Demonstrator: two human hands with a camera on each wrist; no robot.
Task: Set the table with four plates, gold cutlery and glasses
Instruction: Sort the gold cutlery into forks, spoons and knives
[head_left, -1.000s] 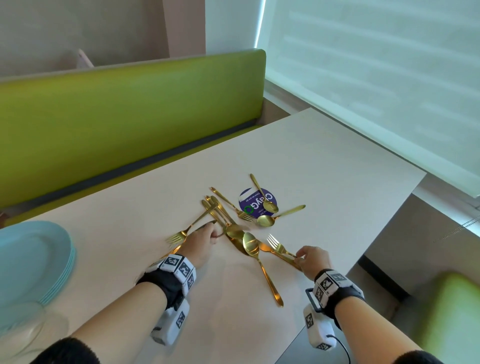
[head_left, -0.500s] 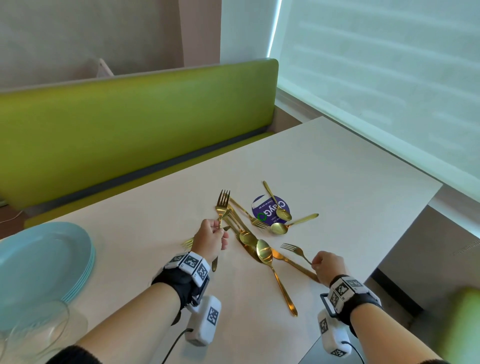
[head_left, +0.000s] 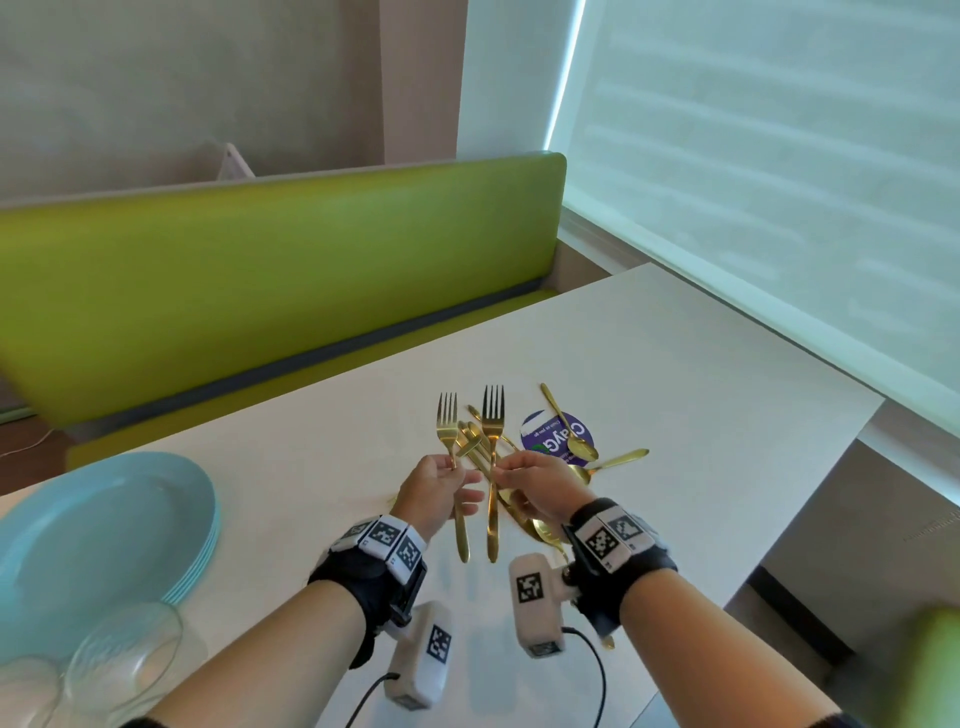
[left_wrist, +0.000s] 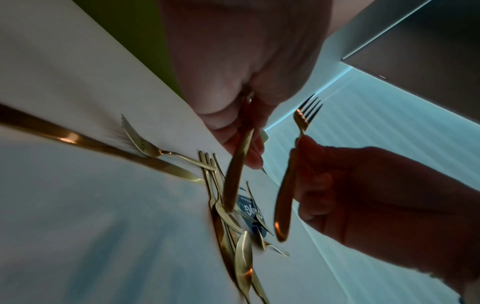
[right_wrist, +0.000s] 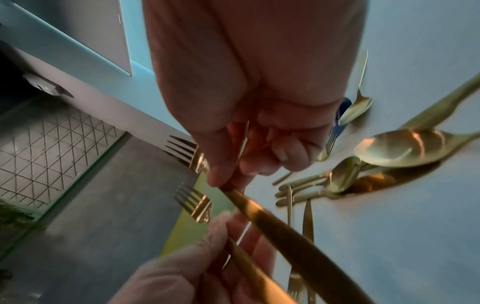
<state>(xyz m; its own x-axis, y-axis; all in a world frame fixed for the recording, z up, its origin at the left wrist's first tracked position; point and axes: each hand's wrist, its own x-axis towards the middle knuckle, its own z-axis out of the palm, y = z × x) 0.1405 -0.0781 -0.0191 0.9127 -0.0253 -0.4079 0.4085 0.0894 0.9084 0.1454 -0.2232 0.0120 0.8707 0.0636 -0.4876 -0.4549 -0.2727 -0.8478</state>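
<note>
Your left hand (head_left: 436, 486) now pinches the neck of a slim gold fork (head_left: 451, 467) and holds it lifted off the white rectangular table (head_left: 675, 374), tines up and handle hanging toward you; half a second ago the same hand held that fork lower and closer to the heap. Your right hand (head_left: 540, 486), which half a second ago was down at the table edge gripping a fork that was barely raised, has come up and inward, and it now pinches a second gold fork (head_left: 492, 467) just below the head. The two forks stand upright side by side, nearly parallel, apart from each other, with your fingertips close together between them. In the left wrist view both handles hang free above the table. Beneath them the loose pile of gold cutlery (head_left: 480, 447) lies where it was, beside the round purple sticker (head_left: 556, 439), on which a small gold spoon (head_left: 569, 428) rests, with another gold spoon (head_left: 610, 462) just to its right. The stack of pale blue round plates (head_left: 93, 525) sits at your left, well apart from the cutlery, and the clear glasses (head_left: 119, 660) stand at the near left edge, as before.
</note>
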